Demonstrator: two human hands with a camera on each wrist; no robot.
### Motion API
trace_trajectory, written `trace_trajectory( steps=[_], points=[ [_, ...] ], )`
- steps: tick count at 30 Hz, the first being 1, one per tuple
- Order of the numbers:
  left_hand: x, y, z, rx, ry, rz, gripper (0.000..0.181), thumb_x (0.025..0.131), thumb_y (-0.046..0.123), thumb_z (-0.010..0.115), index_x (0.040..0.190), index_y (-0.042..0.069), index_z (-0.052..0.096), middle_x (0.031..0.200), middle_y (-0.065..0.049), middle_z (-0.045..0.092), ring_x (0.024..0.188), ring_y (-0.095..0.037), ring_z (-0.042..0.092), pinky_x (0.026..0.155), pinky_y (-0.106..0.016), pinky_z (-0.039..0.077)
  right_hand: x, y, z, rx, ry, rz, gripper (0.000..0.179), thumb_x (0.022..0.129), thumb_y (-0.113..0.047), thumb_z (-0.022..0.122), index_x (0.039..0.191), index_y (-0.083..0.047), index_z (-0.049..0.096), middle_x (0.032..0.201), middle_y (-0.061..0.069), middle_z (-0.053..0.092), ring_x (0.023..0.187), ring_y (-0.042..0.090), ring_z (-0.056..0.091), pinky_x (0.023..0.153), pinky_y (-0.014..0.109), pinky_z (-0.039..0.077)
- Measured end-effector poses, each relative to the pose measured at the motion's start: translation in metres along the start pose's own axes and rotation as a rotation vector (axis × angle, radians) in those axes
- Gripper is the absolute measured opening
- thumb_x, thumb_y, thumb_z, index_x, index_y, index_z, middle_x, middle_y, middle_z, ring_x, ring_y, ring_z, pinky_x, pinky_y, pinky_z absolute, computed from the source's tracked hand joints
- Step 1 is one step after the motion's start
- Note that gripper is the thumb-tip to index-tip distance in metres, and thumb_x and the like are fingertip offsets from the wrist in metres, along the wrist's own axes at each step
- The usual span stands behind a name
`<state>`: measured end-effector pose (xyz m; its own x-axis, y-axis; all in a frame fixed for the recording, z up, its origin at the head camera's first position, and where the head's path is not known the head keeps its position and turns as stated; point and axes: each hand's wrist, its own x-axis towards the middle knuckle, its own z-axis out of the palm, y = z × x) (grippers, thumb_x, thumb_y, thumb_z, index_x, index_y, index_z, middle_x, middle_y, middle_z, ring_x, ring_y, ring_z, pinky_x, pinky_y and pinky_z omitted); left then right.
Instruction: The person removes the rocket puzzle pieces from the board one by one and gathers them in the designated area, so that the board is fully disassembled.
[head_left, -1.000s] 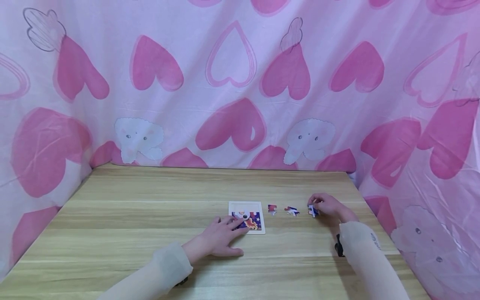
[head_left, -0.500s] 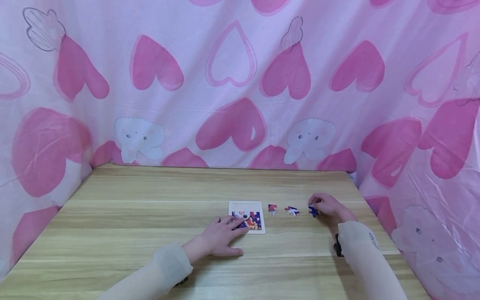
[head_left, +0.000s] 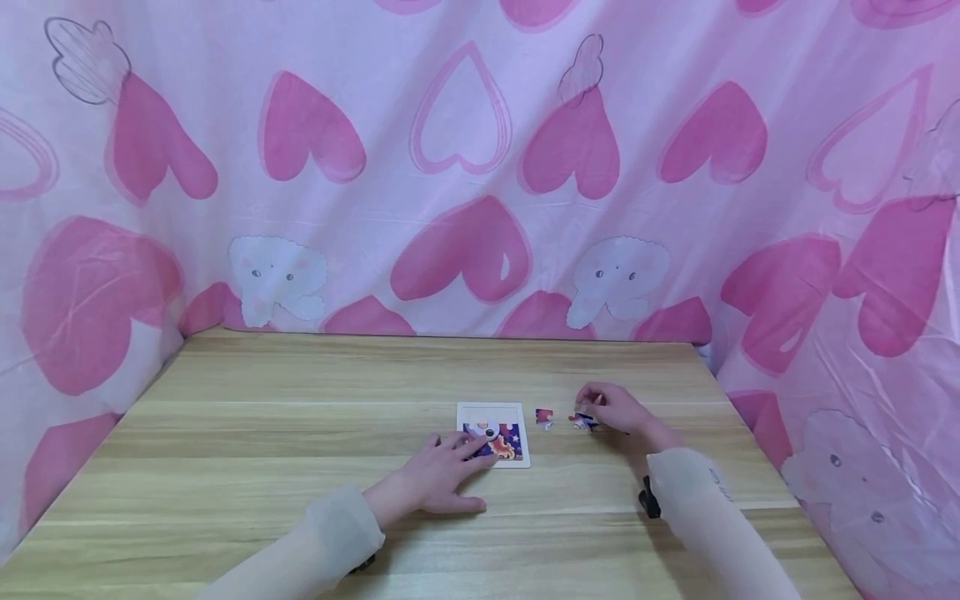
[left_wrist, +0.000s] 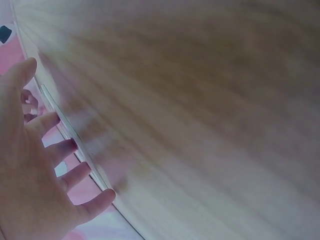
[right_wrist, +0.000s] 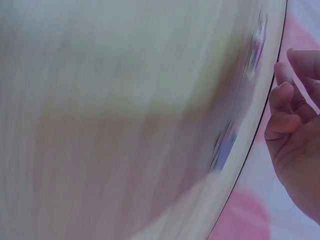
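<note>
A small white-framed puzzle board [head_left: 526, 454] lies on the table, its lower part showing a purple star picture. My left hand [head_left: 435, 473] rests on its near left corner with spread fingers; in the left wrist view the fingertips lie along the board's thin edge [left_wrist: 67, 125]. To the right, a jigsaw piece [head_left: 544, 415] with red and purple print lies by itself. My right hand [head_left: 618, 410] hovers with bent fingers, its fingertips at the far edge of another jigsaw piece [head_left: 581, 421]. In the right wrist view no piece shows in the fingers, and a bluish piece [right_wrist: 226, 150] lies below them.
The wooden table [head_left: 300, 417] runs back to a pink curtain [head_left: 465, 108] printed with hearts, which hangs behind and at both sides. A dark wrist strap [head_left: 649, 498] shows by the right sleeve.
My right hand has left the rightmost jigsaw piece, whose print changed from light to darker blue, and has moved left to the middle piece. The left hand and board stay still.
</note>
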<state>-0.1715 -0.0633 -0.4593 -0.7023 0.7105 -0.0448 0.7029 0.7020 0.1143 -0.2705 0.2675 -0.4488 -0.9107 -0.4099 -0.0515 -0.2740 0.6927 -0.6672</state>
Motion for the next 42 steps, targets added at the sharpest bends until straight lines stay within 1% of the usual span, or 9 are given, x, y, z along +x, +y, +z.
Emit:
trace_trajectory(
  steps=[2,9,13,18,20,24,30,38,42],
  points=[
    [0.000,0.000,0.000,0.000,0.000,0.000,0.069,0.078,0.066,0.041,0.137,0.030,0.033,0.141,-0.002,0.027,0.125,-0.031,0.026,0.092,-0.058,0.024,0.005,-0.009,0.008,0.027,-0.005,0.010,0.011,0.086,-0.006,0.051,0.095,-0.008,0.058,0.081,0.004,0.054,0.071,0.019,0.047,0.058,0.031,0.043],
    [0.000,-0.001,0.002,0.016,0.003,-0.003,0.069,0.078,0.067,0.040,0.137,0.031,0.033,0.141,-0.001,0.027,0.124,-0.030,0.026,0.091,-0.058,0.025,0.014,-0.035,0.035,0.073,-0.042,-0.053,0.012,0.086,-0.006,0.053,0.095,-0.009,0.059,0.082,0.003,0.055,0.070,0.018,0.049,0.057,0.031,0.045],
    [-0.001,-0.002,0.003,0.016,0.018,0.005,0.069,0.078,0.066,0.040,0.136,0.030,0.034,0.141,-0.002,0.028,0.124,-0.030,0.027,0.090,-0.059,0.026,0.017,-0.055,0.045,0.118,-0.086,-0.076,0.015,0.086,-0.004,0.051,0.098,-0.007,0.058,0.084,0.008,0.056,0.071,0.020,0.051,0.060,0.033,0.046],
    [-0.001,-0.002,0.003,0.016,0.028,0.013,0.069,0.078,0.067,0.040,0.136,0.029,0.033,0.141,-0.002,0.028,0.124,-0.030,0.027,0.089,-0.059,0.027,0.023,-0.080,0.056,0.127,-0.123,-0.111,0.018,0.084,-0.001,0.050,0.099,-0.006,0.058,0.084,0.008,0.055,0.072,0.020,0.049,0.063,0.033,0.044],
    [-0.001,-0.002,0.002,0.017,0.020,0.008,0.069,0.078,0.067,0.039,0.137,0.030,0.033,0.141,-0.002,0.028,0.124,-0.030,0.027,0.090,-0.058,0.027,0.027,-0.085,0.062,0.108,-0.119,-0.140,0.017,0.084,-0.001,0.051,0.097,-0.006,0.059,0.082,0.005,0.054,0.073,0.017,0.048,0.064,0.031,0.042],
    [0.000,-0.002,0.003,0.016,0.017,0.006,0.069,0.078,0.067,0.040,0.136,0.030,0.034,0.140,-0.002,0.029,0.124,-0.029,0.028,0.090,-0.057,0.027,0.035,-0.093,0.072,0.096,-0.121,-0.159,0.015,0.084,-0.003,0.052,0.096,-0.007,0.060,0.079,0.002,0.054,0.073,0.016,0.048,0.067,0.031,0.041],
    [0.000,-0.001,0.003,0.030,0.023,0.011,0.069,0.078,0.067,0.039,0.136,0.030,0.034,0.140,-0.002,0.029,0.123,-0.029,0.028,0.089,-0.057,0.028,0.043,-0.095,0.082,0.069,-0.151,-0.127,0.015,0.086,-0.007,0.051,0.096,-0.012,0.060,0.080,-0.001,0.055,0.075,0.015,0.050,0.070,0.032,0.041],
    [-0.001,0.000,0.002,0.036,0.034,0.027,0.069,0.079,0.065,0.041,0.137,0.028,0.033,0.141,0.002,0.027,0.124,-0.029,0.027,0.090,-0.057,0.028,0.045,-0.098,0.085,0.029,-0.193,-0.108,0.017,0.085,-0.004,0.051,0.096,-0.012,0.060,0.085,-0.001,0.056,0.077,0.012,0.051,0.071,0.030,0.042],
    [-0.001,0.000,0.002,0.047,0.036,0.025,0.069,0.080,0.065,0.040,0.137,0.027,0.034,0.141,0.003,0.028,0.126,-0.031,0.024,0.093,-0.057,0.022,0.047,-0.101,0.086,0.000,-0.219,-0.094,0.019,0.086,-0.005,0.050,0.098,-0.014,0.062,0.086,-0.001,0.056,0.077,0.013,0.051,0.071,0.031,0.042]
  ],
)
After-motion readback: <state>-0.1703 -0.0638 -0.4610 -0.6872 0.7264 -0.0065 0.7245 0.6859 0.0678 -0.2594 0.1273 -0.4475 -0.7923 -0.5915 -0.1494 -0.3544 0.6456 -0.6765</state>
